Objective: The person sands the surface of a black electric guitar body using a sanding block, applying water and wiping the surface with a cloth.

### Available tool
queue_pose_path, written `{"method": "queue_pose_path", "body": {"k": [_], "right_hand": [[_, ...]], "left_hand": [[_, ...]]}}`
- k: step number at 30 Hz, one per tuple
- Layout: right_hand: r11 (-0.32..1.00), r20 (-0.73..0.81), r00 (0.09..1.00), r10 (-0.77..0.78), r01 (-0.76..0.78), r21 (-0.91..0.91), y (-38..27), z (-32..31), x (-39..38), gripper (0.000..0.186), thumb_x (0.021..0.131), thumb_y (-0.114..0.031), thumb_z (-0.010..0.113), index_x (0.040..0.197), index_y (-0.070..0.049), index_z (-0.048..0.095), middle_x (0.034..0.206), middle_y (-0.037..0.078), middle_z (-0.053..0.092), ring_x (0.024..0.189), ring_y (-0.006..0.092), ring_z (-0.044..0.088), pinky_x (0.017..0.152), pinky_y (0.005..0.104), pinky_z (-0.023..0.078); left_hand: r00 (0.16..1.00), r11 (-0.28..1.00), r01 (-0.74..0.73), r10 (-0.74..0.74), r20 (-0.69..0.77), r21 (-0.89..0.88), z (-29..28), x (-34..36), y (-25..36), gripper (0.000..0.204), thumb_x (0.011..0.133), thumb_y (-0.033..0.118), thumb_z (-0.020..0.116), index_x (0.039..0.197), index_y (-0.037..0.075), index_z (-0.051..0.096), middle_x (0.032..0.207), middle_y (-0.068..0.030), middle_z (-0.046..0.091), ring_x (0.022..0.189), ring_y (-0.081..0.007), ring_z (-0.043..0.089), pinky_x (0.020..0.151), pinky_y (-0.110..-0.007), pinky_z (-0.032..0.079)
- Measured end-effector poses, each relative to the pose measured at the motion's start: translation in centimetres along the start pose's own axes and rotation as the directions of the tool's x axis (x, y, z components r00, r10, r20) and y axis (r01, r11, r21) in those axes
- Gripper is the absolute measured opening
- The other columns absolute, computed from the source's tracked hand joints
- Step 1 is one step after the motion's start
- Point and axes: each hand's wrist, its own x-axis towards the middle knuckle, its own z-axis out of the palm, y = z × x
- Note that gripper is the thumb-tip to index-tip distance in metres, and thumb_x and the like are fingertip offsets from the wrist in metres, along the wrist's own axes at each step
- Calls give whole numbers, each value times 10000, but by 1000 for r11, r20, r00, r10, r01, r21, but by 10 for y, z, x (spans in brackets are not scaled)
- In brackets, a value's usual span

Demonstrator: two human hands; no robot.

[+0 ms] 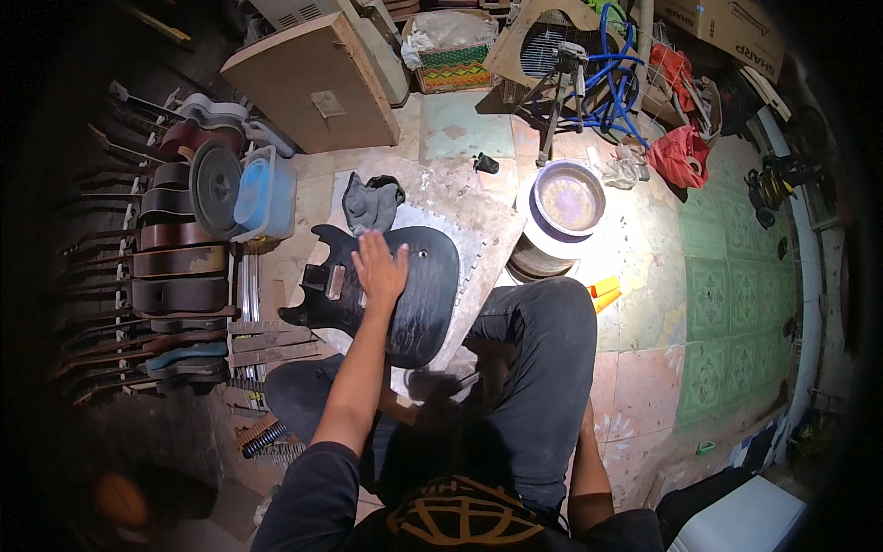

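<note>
We have the dark guitar body (pixel 425 299) lying flat at the middle of the frame, its horns toward the left, on a pale sheet (pixel 487 241) over the floor; our left hand (pixel 379 271) rests palm down on its face, fingers straight and flat with the thumb apart, pinching nothing that we can see; whether anything thin lies under the palm, we cannot tell; our right hand is hidden beyond the knee at lower right, so we cannot tell how its fingers stand; a grey cloth (pixel 372 202) sits crumpled by the body's upper edge.

As for progress, the outline and the cavities are cut and the face is dark; pale streaks cross it, so we judge the surface unfinished; no neck or hardware is fitted.
</note>
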Motion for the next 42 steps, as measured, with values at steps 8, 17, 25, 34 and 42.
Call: {"method": "queue_pose_path", "body": {"k": [8,17,25,34,42], "right_hand": [[999,-50,999,6,-8,-35,-7,19,0,423,858,-155,761,1212,-59,550,1056,128,692,885,212,675,734,358,567],[983,-301,951,-63,111,143,-101,35,10,372,912,-177,704,1232,-71,548,1085,104,672,889,213,669,718,350,564],[637,-312,950,10,234,735,-250,2,8,334,944,-296,665,1208,-100,606,1034,69,660,834,216,649,685,332,552],[436,-222,953,-206,293,851,-369,6,-34,360,932,-376,671,1197,-137,624,1032,46,692,854,225,669,747,364,566],[454,51,848,-527,230,861,-423,91,-86,338,997,-358,586,1222,-108,613,1034,62,694,889,226,693,784,400,582]], "left_hand": [[726,773,-581,633,268,-253,-28,-77,57,869,935,584,567,1566,30,341,1636,-199,309,1526,-373,264,1231,-566,186],[996,998,-17,12,91,62,-28,-20,-98,945,931,714,486,1596,70,299,1669,-205,234,1549,-384,192,1216,-593,178],[876,968,206,-117,468,-143,-68,-43,-180,1526,521,774,832,1638,60,76,1693,-245,48,1556,-406,155,1243,-543,167],[929,986,166,-160,334,12,-99,-75,-158,1462,352,760,889,1581,175,357,1606,-202,294,1375,-397,463,1139,-497,366],[828,889,456,-438,350,36,-93,-123,-102,1477,438,873,789,1615,153,262,1545,-255,332,1356,-453,461,1106,-533,386]]}}
